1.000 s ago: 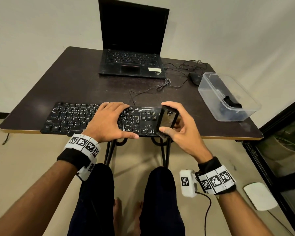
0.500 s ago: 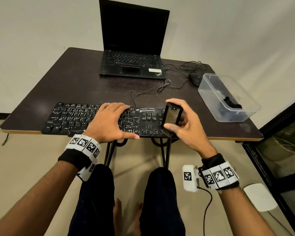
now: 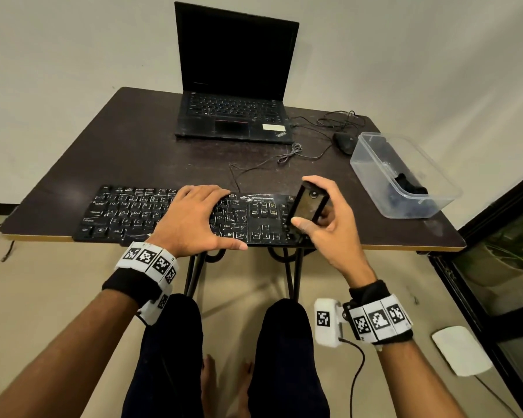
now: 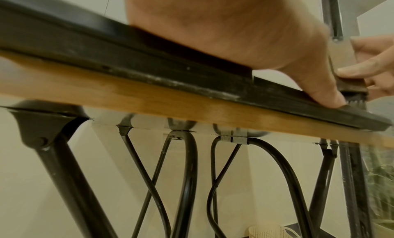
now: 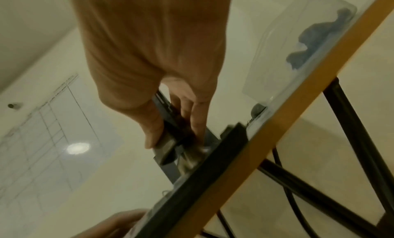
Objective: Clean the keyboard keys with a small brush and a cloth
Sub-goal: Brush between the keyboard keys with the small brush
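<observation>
A black keyboard (image 3: 127, 214) lies along the near edge of the dark table (image 3: 139, 152). My left hand (image 3: 194, 220) lies flat on its middle keys, fingers straight, thumb on the front rim. My right hand (image 3: 323, 218) grips a small flat brush (image 3: 307, 206) between thumb and fingers, held upright over the keyboard's right end with bristles down on the keys. The left wrist view shows the brush (image 4: 339, 68) beside my thumb, bristles touching the keyboard (image 4: 149, 69). In the right wrist view the brush (image 5: 170, 140) meets the keyboard edge (image 5: 209, 171). A dark cloth (image 3: 411, 184) lies in the clear box.
An open black laptop (image 3: 234, 86) stands at the back of the table. A black mouse (image 3: 343, 143) with tangled cables sits to its right. The clear plastic box (image 3: 372, 170) stands at the right edge. A white pad (image 3: 459, 349) lies on the floor.
My right hand has moved the brush a little to the right and away from me along the keyboard's right end. The left hand has stayed flat on the keys.
</observation>
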`<state>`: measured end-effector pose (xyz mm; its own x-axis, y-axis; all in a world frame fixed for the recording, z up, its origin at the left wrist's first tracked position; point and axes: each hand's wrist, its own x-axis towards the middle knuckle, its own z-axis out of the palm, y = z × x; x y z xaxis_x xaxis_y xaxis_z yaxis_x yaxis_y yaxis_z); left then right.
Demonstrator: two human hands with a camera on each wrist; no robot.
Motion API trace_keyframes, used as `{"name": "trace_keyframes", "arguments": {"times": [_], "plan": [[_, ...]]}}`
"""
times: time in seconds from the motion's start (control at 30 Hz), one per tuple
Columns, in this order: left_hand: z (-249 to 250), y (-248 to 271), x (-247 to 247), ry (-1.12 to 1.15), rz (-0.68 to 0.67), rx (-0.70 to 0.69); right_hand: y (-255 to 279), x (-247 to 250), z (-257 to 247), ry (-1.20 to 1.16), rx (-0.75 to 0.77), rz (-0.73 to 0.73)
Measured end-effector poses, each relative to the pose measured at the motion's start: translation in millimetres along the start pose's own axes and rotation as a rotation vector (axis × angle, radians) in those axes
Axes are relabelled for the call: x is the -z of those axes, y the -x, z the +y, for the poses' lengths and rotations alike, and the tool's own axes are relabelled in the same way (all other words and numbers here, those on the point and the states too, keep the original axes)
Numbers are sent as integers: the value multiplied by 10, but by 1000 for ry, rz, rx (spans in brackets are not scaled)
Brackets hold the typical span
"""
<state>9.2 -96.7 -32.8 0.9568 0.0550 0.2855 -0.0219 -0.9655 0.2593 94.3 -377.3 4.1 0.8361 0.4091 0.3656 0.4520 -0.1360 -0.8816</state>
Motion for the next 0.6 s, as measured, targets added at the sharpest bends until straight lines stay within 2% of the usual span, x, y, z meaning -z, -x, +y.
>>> {"name": "trace_keyframes", "arguments": {"times": [0.1, 0.23, 0.37, 0.5, 0.6], "plan": [[0, 5, -2, 1, 5, -1, -39, 46, 41, 8, -19, 119], [12, -1, 2, 10, 6, -5, -87, 118, 7, 69, -38, -19], [-2, 2, -2, -2, -6, 1, -156, 134, 38, 109, -62, 148], [1, -2, -3, -6, -8, 0, -140, 92, 18, 105, -57, 30], [3, 5, -7, 7, 2, 6, -140, 90, 46, 120, -79, 157]]}}
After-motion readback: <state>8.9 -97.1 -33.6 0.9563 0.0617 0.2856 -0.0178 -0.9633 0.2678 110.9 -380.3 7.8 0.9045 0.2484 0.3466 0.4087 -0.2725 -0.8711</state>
